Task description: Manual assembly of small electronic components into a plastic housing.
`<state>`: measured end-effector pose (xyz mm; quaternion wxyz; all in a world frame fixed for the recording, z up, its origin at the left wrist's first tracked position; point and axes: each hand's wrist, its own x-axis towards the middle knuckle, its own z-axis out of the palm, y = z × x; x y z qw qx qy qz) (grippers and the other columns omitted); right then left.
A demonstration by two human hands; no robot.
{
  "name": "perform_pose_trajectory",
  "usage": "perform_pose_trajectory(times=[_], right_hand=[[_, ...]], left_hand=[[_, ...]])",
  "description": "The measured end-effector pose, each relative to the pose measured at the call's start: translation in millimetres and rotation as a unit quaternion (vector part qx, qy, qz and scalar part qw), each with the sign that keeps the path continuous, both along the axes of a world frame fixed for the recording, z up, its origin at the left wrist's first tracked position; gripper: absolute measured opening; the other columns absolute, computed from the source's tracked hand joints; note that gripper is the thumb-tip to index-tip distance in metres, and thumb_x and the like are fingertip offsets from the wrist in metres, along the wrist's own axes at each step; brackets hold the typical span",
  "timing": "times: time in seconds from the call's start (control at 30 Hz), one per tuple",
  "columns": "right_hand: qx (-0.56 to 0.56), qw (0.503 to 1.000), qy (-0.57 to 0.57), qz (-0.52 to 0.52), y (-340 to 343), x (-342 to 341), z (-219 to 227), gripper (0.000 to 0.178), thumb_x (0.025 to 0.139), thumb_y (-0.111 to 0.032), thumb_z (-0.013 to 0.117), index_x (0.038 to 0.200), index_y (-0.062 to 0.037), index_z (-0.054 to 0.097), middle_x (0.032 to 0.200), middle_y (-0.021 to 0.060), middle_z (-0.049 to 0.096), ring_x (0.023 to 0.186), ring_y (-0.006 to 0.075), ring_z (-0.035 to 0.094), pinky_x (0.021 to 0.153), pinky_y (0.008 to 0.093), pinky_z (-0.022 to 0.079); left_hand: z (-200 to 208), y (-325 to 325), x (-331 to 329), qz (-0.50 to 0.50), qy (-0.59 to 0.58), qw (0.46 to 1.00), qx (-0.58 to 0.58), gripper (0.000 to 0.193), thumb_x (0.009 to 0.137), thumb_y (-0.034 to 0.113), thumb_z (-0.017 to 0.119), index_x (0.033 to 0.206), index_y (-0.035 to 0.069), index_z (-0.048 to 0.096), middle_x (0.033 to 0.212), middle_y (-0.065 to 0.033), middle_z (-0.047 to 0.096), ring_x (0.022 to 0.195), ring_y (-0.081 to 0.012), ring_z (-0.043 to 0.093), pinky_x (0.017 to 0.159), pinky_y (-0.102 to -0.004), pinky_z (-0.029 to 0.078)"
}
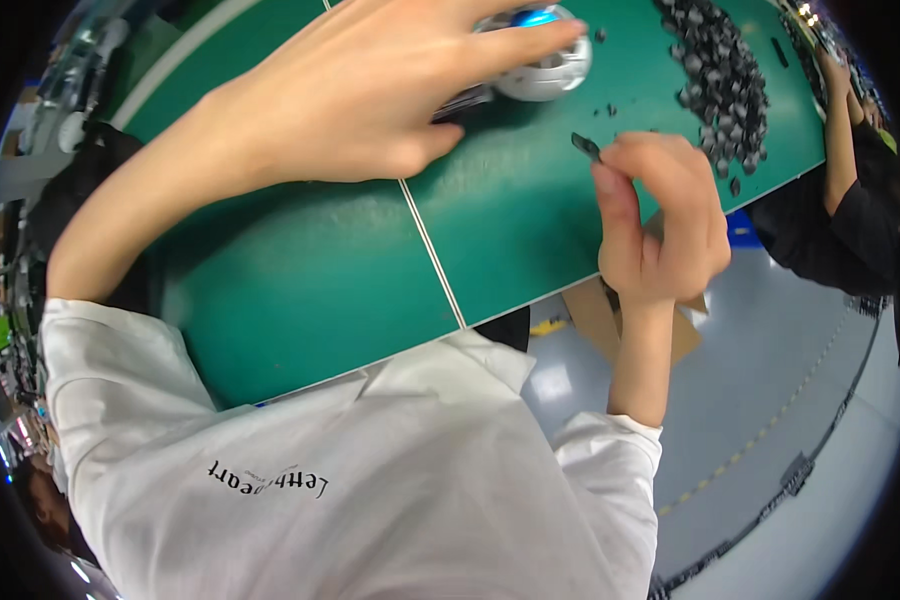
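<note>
My right hand (665, 215) pinches a small black piece (585, 147) between thumb and forefinger, above the green table (530, 230). At the upper middle, my left hand (380, 95) reaches across the table with fingers stretched and thumb apart. Its forefinger lies over a round white device (545, 78) with a shiny blue top. A silvery part (465, 102) shows beneath that hand, mostly hidden by it. To the right is a large heap of small black pieces (725, 85), and a few loose bits lie between the heap and the white device.
A pale strip (432, 250) runs across the table. Beyond its right end, another person in dark clothes (835, 220) has an arm at the table's edge. A cardboard box (680, 340) stands below on the grey floor (750, 380). A dark cable (770, 505) curves over the floor.
</note>
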<state>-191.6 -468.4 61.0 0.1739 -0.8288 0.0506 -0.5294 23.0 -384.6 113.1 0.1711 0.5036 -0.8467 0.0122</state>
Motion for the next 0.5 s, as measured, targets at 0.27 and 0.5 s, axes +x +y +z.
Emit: perform_pose_trajectory(times=[0.27,0.5], right_hand=[[-0.045,0.993,0.096,-0.054,20,-41,-24,0.017,0.074,0.012,0.064,0.087,0.0020,0.060,0.086,0.0143,0.067,0.075,0.0273,0.067,0.066,0.0335,0.057],[-0.037,0.992,0.088,-0.084,15,-51,-30,0.019,0.074,0.013,0.063,0.088,0.0004,0.061,0.090,0.0127,0.066,0.072,0.0243,0.063,0.063,0.0306,0.053]], left_hand=[[-28,-31,-39,0.060,0.073,0.993,0.077,0.057,0.076,0.006,0.069,0.131,0.016,0.062,0.094,-0.0064,0.073,0.065,-0.0234,0.064,0.057,-0.0309,0.053],[-61,-51,-35,-0.007,0.142,0.990,0.023,0.049,0.080,0.004,0.065,0.128,0.016,0.063,0.085,-0.0068,0.072,0.049,-0.0203,0.056,0.044,-0.0279,0.044]])
